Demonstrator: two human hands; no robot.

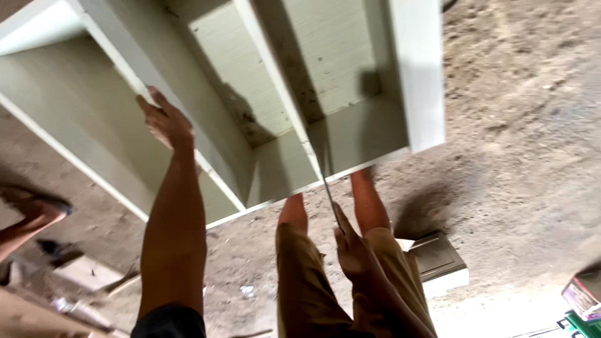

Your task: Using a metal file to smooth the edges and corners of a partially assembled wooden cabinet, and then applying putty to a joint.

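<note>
My left hand [164, 120]: flat, fingers together, pressing cabinet [250, 106] divider ahead.
My right hand [348, 243]: pinching thin blade [322, 178], nearer me.

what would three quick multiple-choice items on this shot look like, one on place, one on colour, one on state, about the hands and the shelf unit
1. Where does the left hand rest?
A. on a divider panel of the pale painted wooden shelf unit
B. on the dirt floor
C. on the person's knee

2. What colour is the shelf unit?
A. dark brown
B. off-white, pale cream
C. bright red

3. How is the right hand occupied?
A. hanging free
B. flat on the ground
C. gripping a thin dark blade-like tool that reaches up to the unit's lower edge

Answers:
1 A, the palm lies on the panel's front edge.
2 B, every panel shows the same pale paint.
3 C, the fingers wrap the tool's lower end.
</note>
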